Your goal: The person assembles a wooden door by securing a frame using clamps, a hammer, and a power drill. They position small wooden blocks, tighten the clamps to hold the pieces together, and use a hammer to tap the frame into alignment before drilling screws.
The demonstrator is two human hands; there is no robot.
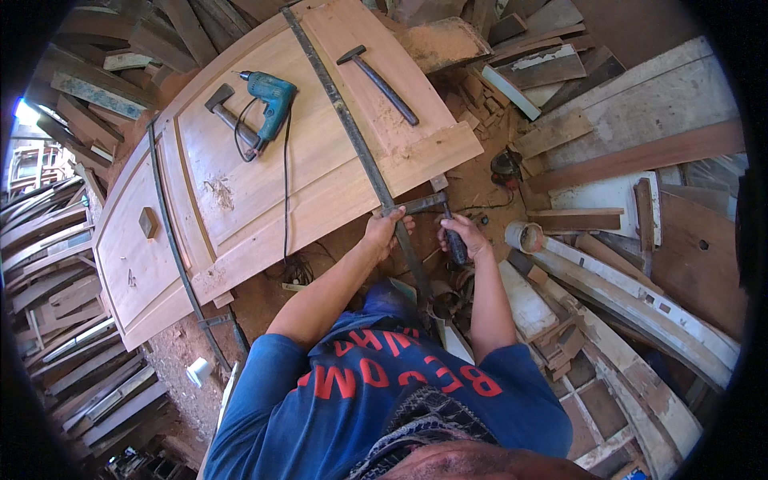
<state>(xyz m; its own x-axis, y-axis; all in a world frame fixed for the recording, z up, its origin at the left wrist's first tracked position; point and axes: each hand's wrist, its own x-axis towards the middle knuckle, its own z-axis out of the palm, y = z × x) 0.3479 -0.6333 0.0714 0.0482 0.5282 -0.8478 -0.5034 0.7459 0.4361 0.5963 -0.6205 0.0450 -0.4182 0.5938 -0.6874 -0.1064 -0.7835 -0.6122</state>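
A large pale wooden door panel (264,192) lies flat ahead of me, with a long bar clamp (336,100) running across it. My left hand (384,230) is closed around the clamp's bar, just beyond the panel's near edge. Slightly to the right, my right hand (472,238) grips the clamp's dark handle, which hangs from the sliding jaw (424,202). On the panel rest a teal power drill (277,102) with its cord, a hammer (382,86) right of the bar, and another hammer-like tool (227,112) partly beneath the drill.
A second bar clamp (170,224) spans the panel's left part, near a small wood block (148,222). Stacked boards (80,384) line the left side; planks (640,152) lie at right. A white cup (198,371) and a pale bucket (525,237) stand lower down.
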